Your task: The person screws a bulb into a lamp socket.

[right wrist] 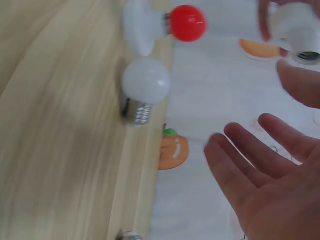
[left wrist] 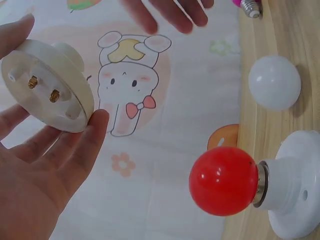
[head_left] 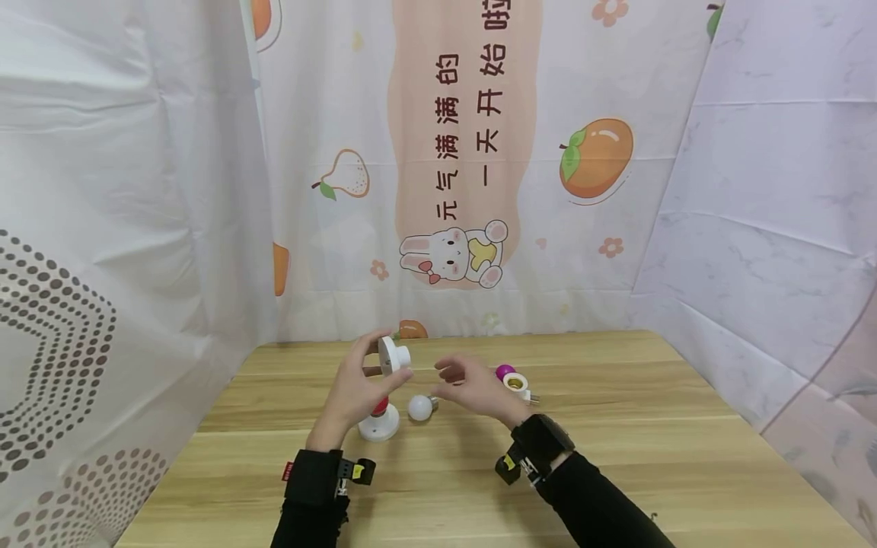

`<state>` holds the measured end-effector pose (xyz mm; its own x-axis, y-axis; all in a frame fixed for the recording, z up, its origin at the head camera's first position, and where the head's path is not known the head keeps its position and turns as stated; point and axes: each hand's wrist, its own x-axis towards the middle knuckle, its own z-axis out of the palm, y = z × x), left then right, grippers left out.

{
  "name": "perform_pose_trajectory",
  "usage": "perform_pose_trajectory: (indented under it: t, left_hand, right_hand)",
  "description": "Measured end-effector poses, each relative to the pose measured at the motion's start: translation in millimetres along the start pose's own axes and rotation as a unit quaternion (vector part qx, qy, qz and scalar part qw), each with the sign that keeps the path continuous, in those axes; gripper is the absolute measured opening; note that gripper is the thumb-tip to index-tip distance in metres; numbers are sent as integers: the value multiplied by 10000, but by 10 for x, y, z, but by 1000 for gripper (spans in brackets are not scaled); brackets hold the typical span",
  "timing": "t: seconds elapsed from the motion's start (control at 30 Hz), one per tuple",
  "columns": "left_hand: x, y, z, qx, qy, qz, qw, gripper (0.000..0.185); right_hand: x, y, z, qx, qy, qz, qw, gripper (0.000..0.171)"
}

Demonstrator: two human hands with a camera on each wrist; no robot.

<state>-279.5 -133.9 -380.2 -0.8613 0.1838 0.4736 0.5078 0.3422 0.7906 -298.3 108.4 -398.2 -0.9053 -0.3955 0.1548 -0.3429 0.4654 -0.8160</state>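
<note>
Raised above the table, a white round lamp holder [head_left: 403, 356] is gripped at its rim by my left hand [head_left: 352, 388], thumb on one side and fingers on the other. Its underside, with two brass screws, shows in the left wrist view. My right hand [head_left: 473, 387] hovers to the right with fingers spread and nothing in them. Below the left hand, a red bulb [left wrist: 223, 181] sits in a second white lamp holder [left wrist: 295, 185] standing on the table. Between the hands a white bulb [head_left: 420, 408] lies on its side, its metal base toward the right.
On the wooden table [head_left: 438, 487], beyond the right hand, lie a purple bulb [head_left: 504, 371] and a white socket [head_left: 524, 393] with a brass inside and metal prongs. A printed curtain [head_left: 329, 251] hangs at the table's back edge, with more sheets at both sides.
</note>
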Motion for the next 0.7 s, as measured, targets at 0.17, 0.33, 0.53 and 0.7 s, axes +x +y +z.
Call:
perform_pose_trajectory:
  t: [0.17,0.33,0.53,0.7]
  left_hand:
    - [-4,-24,-48,9,109,-30,9999,69]
    - [-6,-26,-74,68,113,-131,9998,69]
    - [2,-39,-78,63,62,-250,9996,69]
    - [9,-38,-56,87,25,-259,9996,69]
  right_hand:
    - [108,38,173,-1567,-300,-489,9860,51]
    - [197,50,412,-3107,-702,-797,9446,57]
    - [215,0,624,-5043,-983,-1500,8447,39]
    - [171,60,705,-5758,-875,-1773,7933,24]
